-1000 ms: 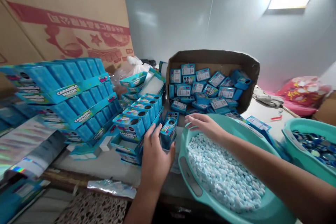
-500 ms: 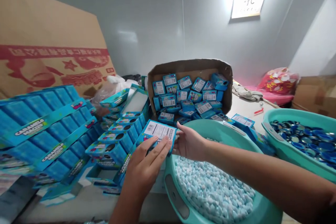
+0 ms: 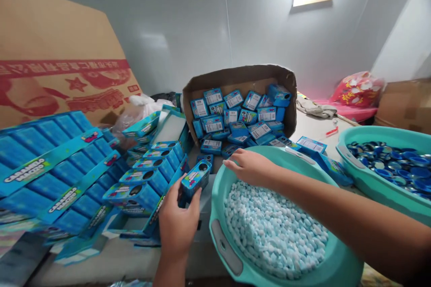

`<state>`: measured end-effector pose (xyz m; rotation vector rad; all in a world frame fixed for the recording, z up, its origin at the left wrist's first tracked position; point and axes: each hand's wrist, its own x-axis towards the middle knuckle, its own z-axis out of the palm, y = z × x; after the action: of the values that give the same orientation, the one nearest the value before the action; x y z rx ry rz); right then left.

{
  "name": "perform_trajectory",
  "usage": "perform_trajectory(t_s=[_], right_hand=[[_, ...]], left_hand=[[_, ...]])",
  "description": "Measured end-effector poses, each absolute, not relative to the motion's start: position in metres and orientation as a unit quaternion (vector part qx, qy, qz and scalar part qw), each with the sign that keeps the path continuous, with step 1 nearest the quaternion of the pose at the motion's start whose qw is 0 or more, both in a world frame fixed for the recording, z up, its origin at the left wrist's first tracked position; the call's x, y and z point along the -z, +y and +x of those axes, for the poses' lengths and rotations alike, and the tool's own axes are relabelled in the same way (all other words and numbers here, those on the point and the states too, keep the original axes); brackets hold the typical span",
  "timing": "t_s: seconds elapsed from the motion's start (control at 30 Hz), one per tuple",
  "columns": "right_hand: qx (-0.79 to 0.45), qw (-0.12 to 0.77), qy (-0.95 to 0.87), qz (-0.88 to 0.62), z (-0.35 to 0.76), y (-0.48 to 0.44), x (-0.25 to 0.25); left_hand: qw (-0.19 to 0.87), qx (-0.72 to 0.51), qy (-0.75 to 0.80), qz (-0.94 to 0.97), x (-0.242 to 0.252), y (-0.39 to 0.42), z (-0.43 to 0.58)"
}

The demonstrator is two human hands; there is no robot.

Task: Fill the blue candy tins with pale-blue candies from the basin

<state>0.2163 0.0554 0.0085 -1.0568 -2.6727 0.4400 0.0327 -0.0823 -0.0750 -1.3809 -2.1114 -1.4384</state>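
My left hand grips a small blue candy box, tilted, with a round hole in its top face. It holds the box beside a display tray of like boxes. My right hand hovers over the far rim of a teal basin full of pale blue and white candies; its fingers are curled and point left, and nothing shows in them. Behind stands an open cardboard carton heaped with small blue boxes.
Stacked blue display trays fill the left. A big printed cardboard sheet leans at the back left. A second teal basin with blue round lids sits at right. A red bag and a cloth lie at the back right.
The box in my left hand has turned from its label side to its holed top face and dropped toward the tray. My right hand has let go of it and moved over the basin.
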Motion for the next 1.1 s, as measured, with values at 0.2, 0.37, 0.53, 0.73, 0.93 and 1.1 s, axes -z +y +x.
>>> perform_trajectory(t_s=[0.2, 0.37, 0.53, 0.73, 0.93, 1.1], right_hand=[[-0.067, 0.063, -0.94, -0.329, 0.217, 0.047, -0.004], [-0.078, -0.047, -0.956, -0.28, 0.22, 0.042, -0.003], [-0.099, -0.195, -0.955, -0.202, 0.222, 0.037, 0.007], [-0.11, -0.235, -0.939, -0.227, 0.215, 0.032, 0.011], [-0.117, -0.285, -0.911, -0.274, 0.211, 0.029, 0.002], [-0.13, -0.291, -0.908, -0.271, 0.211, 0.033, 0.005]], left_hand=[[-0.048, 0.531, -0.739, -0.413, 0.098, -0.078, 0.031], [0.142, 0.557, -0.663, -0.479, 0.11, -0.112, 0.041], [0.192, 0.481, -0.587, -0.622, 0.136, -0.174, 0.039], [0.256, 0.394, -0.602, -0.646, 0.144, -0.188, 0.044], [0.202, 0.414, -0.598, -0.656, 0.138, -0.185, 0.048], [0.174, 0.412, -0.613, -0.651, 0.145, -0.186, 0.046]])
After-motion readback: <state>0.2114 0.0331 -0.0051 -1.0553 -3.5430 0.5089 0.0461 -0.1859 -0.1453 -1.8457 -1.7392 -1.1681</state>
